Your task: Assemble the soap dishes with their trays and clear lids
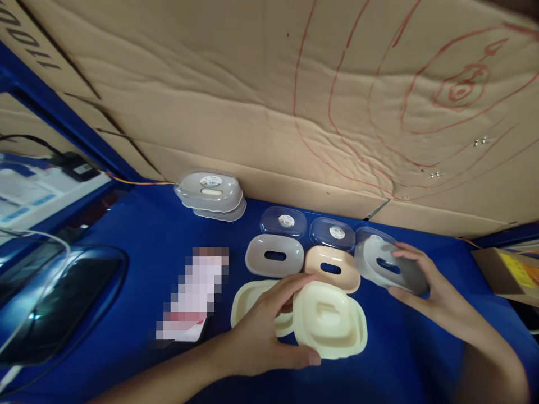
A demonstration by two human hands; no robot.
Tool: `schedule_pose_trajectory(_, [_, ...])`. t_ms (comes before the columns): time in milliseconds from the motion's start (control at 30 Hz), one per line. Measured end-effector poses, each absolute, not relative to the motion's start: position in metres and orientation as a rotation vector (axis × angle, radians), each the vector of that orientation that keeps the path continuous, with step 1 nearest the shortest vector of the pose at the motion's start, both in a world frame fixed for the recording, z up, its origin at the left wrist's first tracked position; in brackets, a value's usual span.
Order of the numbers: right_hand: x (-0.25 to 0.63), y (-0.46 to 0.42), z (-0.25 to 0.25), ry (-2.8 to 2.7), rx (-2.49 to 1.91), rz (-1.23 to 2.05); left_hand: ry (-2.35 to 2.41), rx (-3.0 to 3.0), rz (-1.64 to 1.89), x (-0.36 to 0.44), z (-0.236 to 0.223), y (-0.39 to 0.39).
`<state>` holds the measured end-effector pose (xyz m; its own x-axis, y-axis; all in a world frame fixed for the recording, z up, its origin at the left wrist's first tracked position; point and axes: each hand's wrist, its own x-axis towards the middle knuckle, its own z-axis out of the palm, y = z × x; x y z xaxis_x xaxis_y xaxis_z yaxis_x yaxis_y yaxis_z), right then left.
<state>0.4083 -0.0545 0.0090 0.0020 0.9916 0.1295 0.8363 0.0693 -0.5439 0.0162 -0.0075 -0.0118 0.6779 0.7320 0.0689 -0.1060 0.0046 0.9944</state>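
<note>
My left hand (259, 331) spans a cream plastic dish (309, 331), its thumb on the near edge and its fingers on the far side. Beneath or behind that hand lies another cream tray (248, 300), partly covered. In my right hand (433, 292) is a grey oval insert (370, 259) with a slot, slightly blurred, pinched at its right end and tilted. Left of it on the table rest a grey slotted insert (256, 255) and a peach slotted insert (351, 275). Behind these sit two clear lids (269, 224) (322, 235) with round stickers, and a third clear lid (365, 231) is partly hidden.
A stack of grey soap-dish-like pieces under a clear lid (189, 188) stands at the back left. A pixelated item (197, 292) lies left of my hand. Farther left are a dark tablet-like device (67, 303) and cables. Cardboard (236, 112) walls the back; a box (497, 269) stands right.
</note>
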Motion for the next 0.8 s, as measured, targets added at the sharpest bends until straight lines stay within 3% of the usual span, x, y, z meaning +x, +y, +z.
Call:
schedule_pose_trajectory(267, [0.433,-0.065,-0.012,-2.102,-1.931,0.542,0.502,1.542,0.707,0.015,-0.014,-0.006])
schedule_pose_trajectory(467, [0.442,-0.068,-0.018,-2.1,-2.038,0.358,0.514,1.601,0.61,0.01,-0.016,-0.008])
schedule_pose_trajectory(800, [0.421,-0.066,-0.008,-2.084,-2.013,0.542,0.489,1.782,0.492,0.032,-0.004,-0.016])
